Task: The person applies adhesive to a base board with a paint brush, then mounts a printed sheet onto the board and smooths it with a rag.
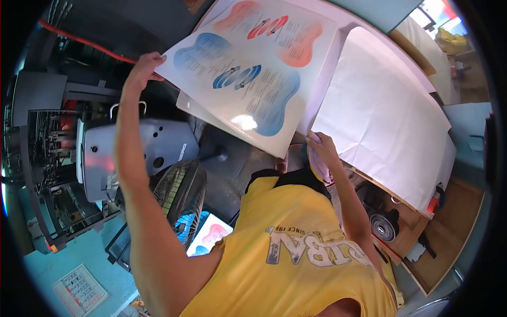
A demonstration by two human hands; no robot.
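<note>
A large glossy printed sheet with pink and blue blob shapes and small text lies tilted at the top centre. Its left corner is pinched in my left hand, thumb and fingers closed on the edge. My right hand is closed beside the sheet's lower right corner, at the edge of the white-covered table. A pale purple piece with a yellow edge hangs just below those fingers; whether they grip it or the table covering, I cannot make out. More sheets show under the print.
A grey machine stands at the left, with a black fan close to my left arm. Another print lies behind the fan. Open wooden shelving and a black wheel-like part sit under the table at right.
</note>
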